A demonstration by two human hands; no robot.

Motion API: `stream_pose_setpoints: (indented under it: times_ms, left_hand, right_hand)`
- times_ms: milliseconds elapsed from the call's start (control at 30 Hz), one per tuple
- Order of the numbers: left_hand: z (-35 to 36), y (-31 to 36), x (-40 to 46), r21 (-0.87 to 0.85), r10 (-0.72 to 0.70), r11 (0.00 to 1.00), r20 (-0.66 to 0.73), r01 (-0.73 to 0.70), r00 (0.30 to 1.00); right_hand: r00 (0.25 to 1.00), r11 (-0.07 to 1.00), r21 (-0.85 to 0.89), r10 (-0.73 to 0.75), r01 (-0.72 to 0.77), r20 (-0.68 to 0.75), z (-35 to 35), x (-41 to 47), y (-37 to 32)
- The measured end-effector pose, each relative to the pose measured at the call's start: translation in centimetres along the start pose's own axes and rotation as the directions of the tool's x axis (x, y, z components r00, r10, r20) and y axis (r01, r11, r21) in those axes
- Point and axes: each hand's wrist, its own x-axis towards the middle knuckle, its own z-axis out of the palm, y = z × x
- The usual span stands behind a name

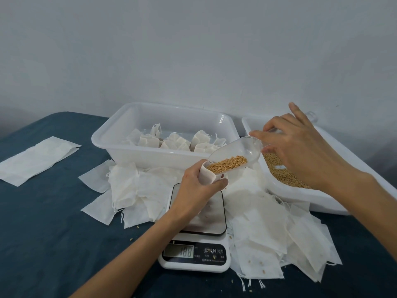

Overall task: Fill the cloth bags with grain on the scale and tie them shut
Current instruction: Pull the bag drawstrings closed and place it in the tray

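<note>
Our left hand [194,186] grips a small white cloth bag [206,175] above the white digital scale [195,244]. Our right hand [300,151] pinches a clear plastic scoop [238,152] of golden grain [227,164], tilted at the bag's mouth.

Left hand [194,186] raised, fingers curled in a grip, forearm angled up from lower left. Right hand [300,147] higher, thumb and fingertips pinching, index extended.

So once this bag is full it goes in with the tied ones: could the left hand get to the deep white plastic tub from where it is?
Probably yes. The left hand grips the small white cloth bag just in front of the deep white plastic tub, whose top is open, with nothing between them.
</note>
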Motion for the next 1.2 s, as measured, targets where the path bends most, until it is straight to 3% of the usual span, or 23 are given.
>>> stream_pose_setpoints:
  times_ms: [933,1200]
  left_hand:
    - [0.0,0.4,-0.1,-0.008,-0.014,1.000,-0.004,0.014,1.000]
    - [0.0,0.6,-0.2,-0.010,-0.025,1.000,-0.015,0.025,1.000]
  right_hand:
    - [1.000,1.000,0.008,-0.007,0.007,-0.017,0.2,0.1,-0.2]
    - [0.991,0.992,0.098,0.072,-0.082,0.110,1.4,-0.7,-0.1]
